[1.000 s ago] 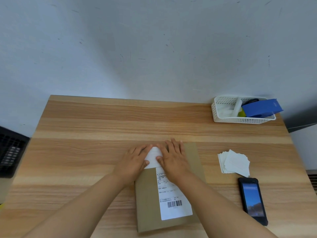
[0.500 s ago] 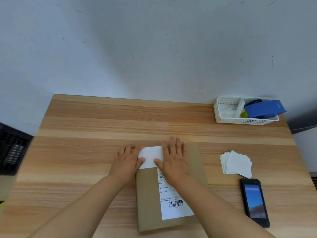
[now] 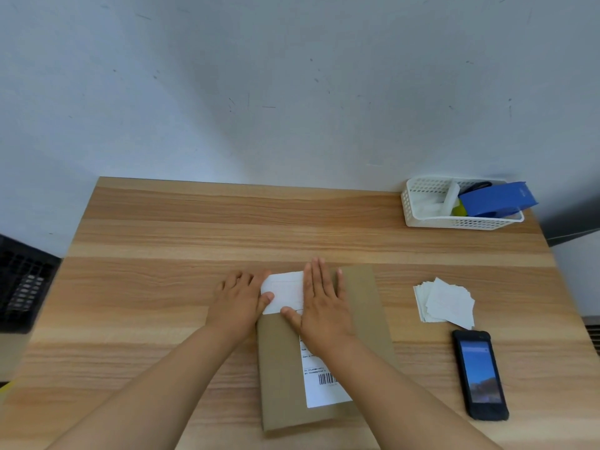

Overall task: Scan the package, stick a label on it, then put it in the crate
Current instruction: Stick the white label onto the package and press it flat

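The flat brown cardboard package (image 3: 324, 349) lay on the wooden desk (image 3: 194, 235), long axis running away from the person (barcoded shipping sheet up). Both hands, left (image 3: 238, 302) and right (image 3: 323, 306), pressed flat-fingered on a small white label (image 3: 285, 291) at its far end.

**One camera, high up, looking down**

There is just one view. The camera sits on the person's head and looks forward and down at the table (image 3: 194, 228). It is a wide view, so the straight edges bend a bit. The gray wall (image 3: 292, 76) fills the top half. The table fills the bottom half, from its far edge to the near part. Both arms reach in from the bottom, so the left hand (image 3: 238, 300) and right hand (image 3: 324, 306) are close to the camera, low in the middle. A black crate (image 3: 22, 284) peeks in at the left edge.
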Demonstrator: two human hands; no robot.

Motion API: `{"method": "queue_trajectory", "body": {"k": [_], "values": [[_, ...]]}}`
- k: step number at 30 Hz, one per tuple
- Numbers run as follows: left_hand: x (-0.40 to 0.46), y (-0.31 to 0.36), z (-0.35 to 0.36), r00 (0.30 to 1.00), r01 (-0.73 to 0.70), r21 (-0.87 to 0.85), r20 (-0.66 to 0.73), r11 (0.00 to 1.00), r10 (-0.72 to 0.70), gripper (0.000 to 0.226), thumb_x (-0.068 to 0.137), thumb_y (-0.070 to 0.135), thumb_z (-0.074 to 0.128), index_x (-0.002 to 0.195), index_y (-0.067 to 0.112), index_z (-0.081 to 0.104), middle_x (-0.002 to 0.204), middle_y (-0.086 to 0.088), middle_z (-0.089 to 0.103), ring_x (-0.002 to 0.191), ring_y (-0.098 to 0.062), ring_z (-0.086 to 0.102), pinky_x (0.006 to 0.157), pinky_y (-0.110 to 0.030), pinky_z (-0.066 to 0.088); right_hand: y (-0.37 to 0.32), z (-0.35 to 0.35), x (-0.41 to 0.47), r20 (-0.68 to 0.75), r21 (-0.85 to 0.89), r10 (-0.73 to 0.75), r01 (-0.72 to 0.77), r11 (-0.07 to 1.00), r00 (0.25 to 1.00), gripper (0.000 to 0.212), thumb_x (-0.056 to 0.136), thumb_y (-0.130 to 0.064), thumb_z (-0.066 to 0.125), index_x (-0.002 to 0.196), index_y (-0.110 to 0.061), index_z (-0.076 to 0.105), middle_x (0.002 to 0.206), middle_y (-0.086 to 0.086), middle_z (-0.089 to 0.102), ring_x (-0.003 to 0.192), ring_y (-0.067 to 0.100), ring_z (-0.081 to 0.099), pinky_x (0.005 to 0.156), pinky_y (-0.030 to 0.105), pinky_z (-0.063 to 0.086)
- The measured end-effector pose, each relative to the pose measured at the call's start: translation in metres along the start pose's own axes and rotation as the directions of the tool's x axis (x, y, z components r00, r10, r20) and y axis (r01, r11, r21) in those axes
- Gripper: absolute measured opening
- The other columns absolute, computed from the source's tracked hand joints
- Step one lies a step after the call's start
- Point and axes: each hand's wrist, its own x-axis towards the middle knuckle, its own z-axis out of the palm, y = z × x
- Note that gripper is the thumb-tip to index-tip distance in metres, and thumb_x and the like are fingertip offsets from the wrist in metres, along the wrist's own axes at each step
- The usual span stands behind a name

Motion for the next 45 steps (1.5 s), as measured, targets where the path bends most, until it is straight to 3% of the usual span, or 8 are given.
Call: {"method": "queue_trajectory", "body": {"k": [3,9,14,17,21,25,30,45], "values": [[-0.001,0.0,0.003,1.0,0.013,-0.012,-0.008,1.0,-0.013,0.081,0.069,0.057,-0.001,0.138,0.029,0.029,0.129,0.002,0.051,0.126,-0.023,0.032,0.096,-0.036,0.029,-0.009,0.008,-0.011,-0.017,0.029,0.014,-0.013,0.999,1.0,0.09,0.081,-0.064,0.029,0.139,0.004,0.032,0.147,0.025,0.034,0.145,0.033,-0.003,0.108,0.052,0.014],[-0.002,0.004,0.007,0.999,0.033,-0.095,-0.025,0.995,-0.036,0.052,0.091,0.047,0.021,0.139,0.027,0.03,0.131,0.0,0.052,0.12,-0.024,0.039,0.094,-0.038,0.033,-0.003,0.013,-0.029,-0.023,-0.017,-0.116,0.116,0.993,0.993,0.082,0.081,-0.072,0.029,0.147,-0.025,0.02,0.152,0.025,0.022,0.142,0.037,0.007,0.106,0.056,0.012],[-0.004,0.01,0.007,0.992,0.075,-0.149,-0.089,0.986,-0.089,0.042,0.097,0.031,0.029,0.139,0.025,0.033,0.129,-0.003,0.053,0.118,-0.026,0.042,0.095,-0.039,0.033,0.004,0.009,-0.03,-0.003,0.039,-0.063,0.063,0.997,0.998,0.08,0.086,-0.061,0.031,0.141,-0.004,0.028,0.15,0.016,0.033,0.145,0.018,-0.01,0.11,0.042,0.011],[-0.005,0.015,0.008,0.99,0.107,-0.191,-0.065,0.976,-0.121,0.044,0.098,0.031,0.029,0.141,0.024,0.029,0.132,-0.006,0.05,0.119,-0.028,0.043,0.096,-0.04,0.034,-0.002,0.01,-0.03,0.014,0.062,-0.036,0.035,0.997,0.999,0.086,0.084,-0.062,0.031,0.141,0.002,0.026,0.15,0.017,0.032,0.146,0.022,0.0,0.111,0.039,0.007],[-0.005,0.01,0.006,0.996,0.077,-0.177,0.054,0.981,-0.068,0.062,0.092,0.046,0.038,0.145,0.024,0.015,0.141,-0.008,0.04,0.125,-0.027,0.04,0.099,-0.041,0.033,-0.027,0.003,-0.029,0.025,0.107,0.025,-0.028,0.994,0.999,0.095,0.073,-0.066,-0.002,0.14,0.0,-0.011,0.153,0.017,-0.014,0.14,0.027,-0.023,0.107,0.038,-0.022],[-0.008,0.006,0.006,0.995,0.043,-0.153,0.101,0.987,-0.027,0.072,0.091,0.053,0.035,0.147,0.026,-0.001,0.144,-0.009,0.034,0.128,-0.028,0.037,0.1,-0.041,0.032,-0.035,-0.006,-0.023,-0.012,0.32,0.209,-0.194,0.927,0.978,0.105,0.072,-0.075,-0.005,0.146,-0.003,0.017,0.159,0.01,0.009,0.147,0.024,-0.002,0.115,0.036,-0.007],[-0.011,0.007,0.009,0.996,0.048,-0.181,0.088,0.982,-0.033,0.071,0.092,0.049,0.035,0.147,0.025,-0.004,0.146,-0.01,0.032,0.129,-0.029,0.035,0.101,-0.042,0.032,-0.02,-0.006,-0.021,0.025,0.299,0.352,-0.343,0.891,0.936,0.089,0.087,-0.063,0.037,0.148,-0.005,0.007,0.159,0.013,-0.005,0.145,0.025,-0.016,0.117,0.038,-0.012],[-0.003,-0.014,0.009,0.989,-0.054,-0.302,0.116,0.952,0.093,0.078,0.087,0.049,0.049,0.146,0.028,0.005,0.144,-0.012,0.033,0.129,-0.031,0.034,0.102,-0.043,0.032,0.017,-0.009,-0.018,-0.086,0.354,0.297,-0.25,0.901,0.951,0.05,0.087,-0.042,0.056,0.134,-0.029,0.044,0.15,0.003,0.028,0.132,0.027,0.024,0.109,0.04,0.015]]}}
